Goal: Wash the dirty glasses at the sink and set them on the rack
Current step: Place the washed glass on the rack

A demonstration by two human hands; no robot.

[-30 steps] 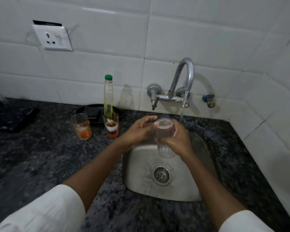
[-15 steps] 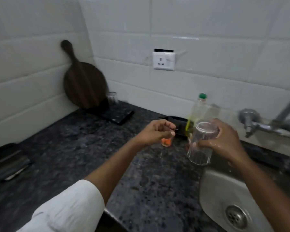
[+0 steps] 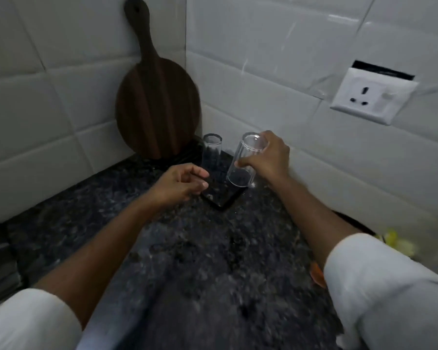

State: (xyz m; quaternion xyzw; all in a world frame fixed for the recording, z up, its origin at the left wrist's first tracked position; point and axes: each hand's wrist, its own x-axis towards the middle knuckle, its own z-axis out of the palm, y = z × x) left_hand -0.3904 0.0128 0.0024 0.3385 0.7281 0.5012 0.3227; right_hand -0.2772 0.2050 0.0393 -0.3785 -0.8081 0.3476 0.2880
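I see the right hand (image 3: 268, 157) wrapped around a clear glass (image 3: 245, 160), fingers curled on its side and base. The glass is upside down and tilted, its base toward the wall and its open rim low, just over the near right part of the dark rack (image 3: 221, 198). I cannot tell whether the rim touches the rack yet.

The rack is a flat black tray lying on the speckled dark surface (image 3: 187, 261), close to the corner of the tiled walls. A second glass (image 3: 212, 152) stands inverted and upright on the far part of the rack, just beside the held one and apart from it.

The left hand (image 3: 180, 184) holds nothing. Its fingers are loosely curled, thumb and forefinger near each other with a gap between them, and it hovers at the left edge of the rack, near the second glass without touching it. Whether it rests on the surface I cannot tell.

A round wooden board (image 3: 157, 107) with a long handle leans in the corner behind the rack. A white socket (image 3: 372, 97) sits on the right wall. Both white sleeves (image 3: 379, 281) fill the lower edge of my view. At the far right something yellow (image 3: 395, 238) shows, blurred, and an orange bit (image 3: 316, 274) peeks out beside the right sleeve; I cannot make out what either is.
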